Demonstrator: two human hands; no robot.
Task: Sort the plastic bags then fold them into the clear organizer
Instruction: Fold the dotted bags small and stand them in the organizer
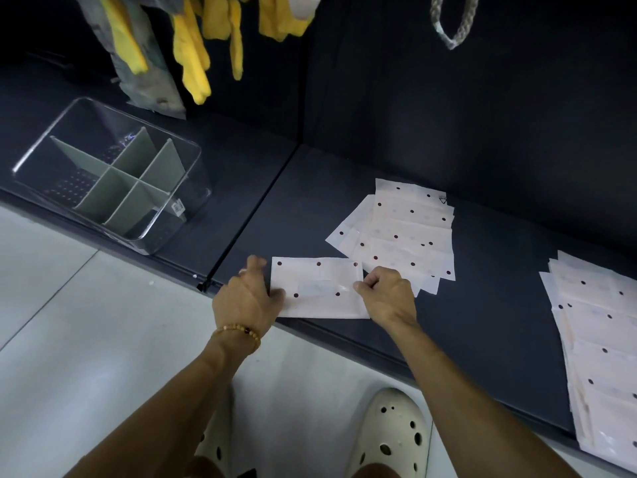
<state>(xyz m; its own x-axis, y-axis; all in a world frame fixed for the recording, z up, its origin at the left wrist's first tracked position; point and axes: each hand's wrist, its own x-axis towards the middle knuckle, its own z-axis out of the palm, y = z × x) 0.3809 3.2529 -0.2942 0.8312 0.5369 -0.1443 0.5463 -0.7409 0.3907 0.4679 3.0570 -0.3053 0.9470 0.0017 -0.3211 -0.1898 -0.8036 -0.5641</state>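
Note:
A folded white plastic bag with dark dots (pixel 317 288) lies flat on the dark shelf near its front edge. My left hand (pixel 246 298) presses on the bag's left edge with fingers spread. My right hand (pixel 387 293) pinches the bag's right edge between thumb and fingers. Behind it sits a loose pile of similar dotted bags (pixel 403 232). Another stack of dotted bags (pixel 599 346) lies at the far right. The clear organizer (pixel 113 177) with grey-green dividers stands at the left; dotted plastic shows in some of its compartments.
The dark shelf (pixel 482 322) has a raised back wall and a seam at its middle. Yellow gloves (pixel 193 53) and a grey cloth hang above the organizer. A braided rope loop (pixel 455 22) hangs at top right. A pale floor and white clogs (pixel 389 436) are below.

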